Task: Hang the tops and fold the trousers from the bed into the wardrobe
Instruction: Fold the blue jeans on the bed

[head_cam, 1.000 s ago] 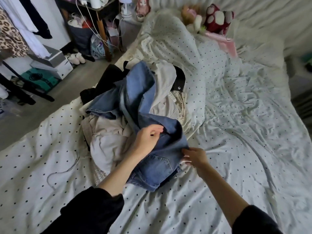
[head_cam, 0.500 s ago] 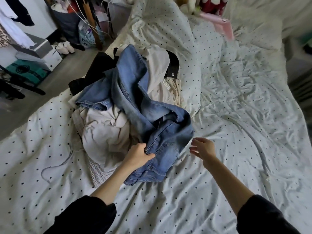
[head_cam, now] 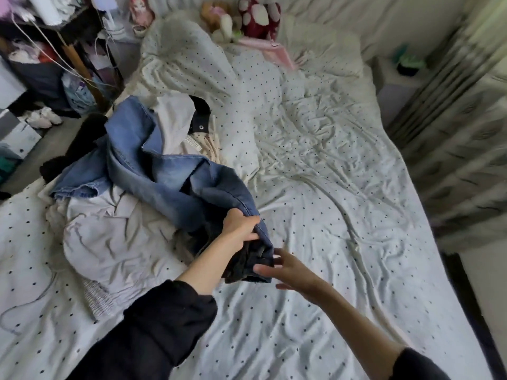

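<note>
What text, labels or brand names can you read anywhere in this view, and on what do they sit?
None can be read.
Blue jeans, gripped by the left hand: no tag or label shows.
Black strip with a metal snap on the clothes pile: no lettering.
Boxes on the floor and the bag under the desk: any print is too blurred to read.

1. Plush toys (head_cam: 248,16) sit at the head edge of the bed.
2. White shoes (head_cam: 44,119) stand on the floor beside the bed's left edge.
3. Patterned curtain (head_cam: 463,138) hangs along the right edge.
</note>
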The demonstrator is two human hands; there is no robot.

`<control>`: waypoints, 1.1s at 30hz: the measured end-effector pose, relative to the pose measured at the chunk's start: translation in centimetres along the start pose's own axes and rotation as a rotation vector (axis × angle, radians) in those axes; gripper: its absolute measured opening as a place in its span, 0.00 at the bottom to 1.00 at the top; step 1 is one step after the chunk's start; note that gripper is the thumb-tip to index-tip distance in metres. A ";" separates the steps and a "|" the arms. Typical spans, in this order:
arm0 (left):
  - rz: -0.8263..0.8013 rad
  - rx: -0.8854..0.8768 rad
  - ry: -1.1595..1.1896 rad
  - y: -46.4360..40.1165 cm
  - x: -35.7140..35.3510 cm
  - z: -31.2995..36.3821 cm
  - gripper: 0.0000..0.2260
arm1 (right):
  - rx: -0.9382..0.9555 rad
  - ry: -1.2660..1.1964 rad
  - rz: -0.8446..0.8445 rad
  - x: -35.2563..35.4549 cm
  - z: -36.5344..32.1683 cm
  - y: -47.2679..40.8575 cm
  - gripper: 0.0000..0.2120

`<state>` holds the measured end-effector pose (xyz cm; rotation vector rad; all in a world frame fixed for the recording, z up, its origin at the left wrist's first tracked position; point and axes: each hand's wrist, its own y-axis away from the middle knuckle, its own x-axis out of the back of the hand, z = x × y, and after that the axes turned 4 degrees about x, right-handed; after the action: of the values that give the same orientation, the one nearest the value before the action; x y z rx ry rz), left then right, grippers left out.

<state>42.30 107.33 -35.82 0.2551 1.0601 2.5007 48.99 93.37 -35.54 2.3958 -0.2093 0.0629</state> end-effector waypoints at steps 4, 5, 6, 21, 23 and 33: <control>-0.006 -0.065 -0.081 2.0 -7.2 0.0 0.08 | 0.084 0.166 0.373 4.3 3.3 1.1 0.07; -0.016 -0.082 -0.092 2.3 -8.8 0.1 0.08 | 0.084 0.132 0.402 6.0 3.9 1.4 0.04; -0.027 -0.096 -0.110 2.7 -11.0 0.0 0.08 | 0.075 0.061 0.405 8.4 4.9 2.1 0.03; -0.372 -0.362 -0.971 5.9 -39.8 -5.4 0.17 | -0.201 -0.466 0.878 38.8 20.1 14.0 0.05; -0.403 -0.389 -1.054 4.7 -40.5 -6.3 0.18 | -0.214 -0.466 0.918 40.4 21.7 13.8 0.03; -0.438 -0.420 -1.479 -3.2 -37.2 -10.3 0.25 | -0.160 -0.593 1.021 43.7 25.8 4.7 0.18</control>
<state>73.40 86.41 -45.55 1.2706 -0.0516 1.3879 90.94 66.78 -47.03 1.8529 -1.6096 -0.1893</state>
